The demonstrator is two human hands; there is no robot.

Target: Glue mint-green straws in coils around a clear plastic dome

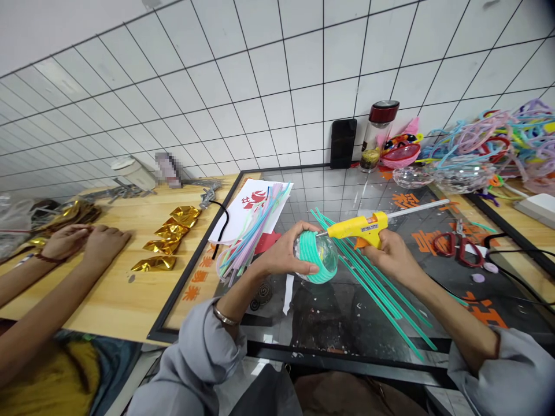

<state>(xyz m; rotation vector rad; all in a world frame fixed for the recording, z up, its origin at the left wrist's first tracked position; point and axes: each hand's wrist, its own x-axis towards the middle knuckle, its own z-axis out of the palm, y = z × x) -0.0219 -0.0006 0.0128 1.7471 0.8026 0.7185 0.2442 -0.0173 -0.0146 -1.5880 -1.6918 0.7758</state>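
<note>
My left hand is wrapped round a clear plastic ball, partly covered with rows of teal pipe cleaner. In my right hand is a yellow glue gun, a long pale glue stick poking out of its back. The gun's metal nozzle points left and meets the ball near the edge of the teal rows; whether it touches I cannot tell. Several loose teal pipe cleaners lie on the dark glass top beneath the gun.
Pastel pipe cleaners rest on white paper. Red-handled scissors and black cables lie right. A phone and glass bottle stand by the wall, near tangled pipe cleaners. At left, another person's hands work near gold foil pieces.
</note>
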